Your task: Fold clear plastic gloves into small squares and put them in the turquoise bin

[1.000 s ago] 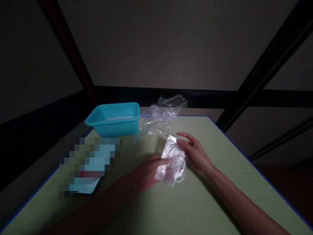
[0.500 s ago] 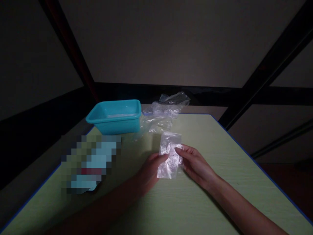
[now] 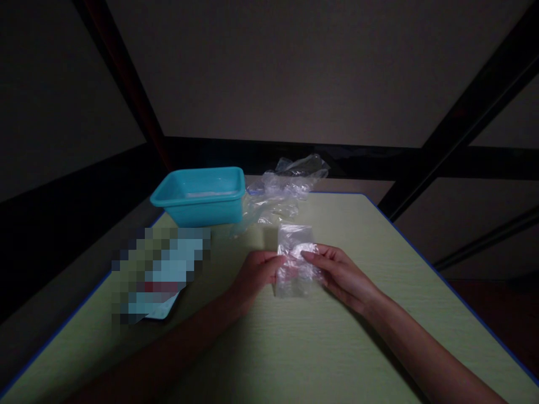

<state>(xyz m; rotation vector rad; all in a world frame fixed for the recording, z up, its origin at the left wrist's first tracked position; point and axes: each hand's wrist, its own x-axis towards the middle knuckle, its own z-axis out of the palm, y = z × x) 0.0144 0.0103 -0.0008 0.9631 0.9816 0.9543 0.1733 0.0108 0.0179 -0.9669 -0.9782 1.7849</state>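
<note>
A small folded piece of clear plastic [image 3: 295, 283], shiny and creased, is held up between both hands over the middle of the table. My left hand [image 3: 259, 272] pinches its left edge, with the thumb in front and the other fingers behind it. On the right edge, my right hand [image 3: 343, 275] grips it with the thumb lying across the front. The fingers behind the plastic show only faintly through it. Beyond the hands lies a crumpled heap of clear plastic [image 3: 290, 182], which reaches over the far edge of the table.
A turquoise plastic basin [image 3: 202, 210] stands at the far left of the pale green, blue-edged table [image 3: 379, 235]. Nearer on the left lies a light blue flat object [image 3: 162, 307], mostly blurred out by pixels. A wall rises behind the table.
The held plastic has turned slightly more upright, and its glare has lessened. My left hand has moved up a little, still gripping it. The view has shifted slightly.
</note>
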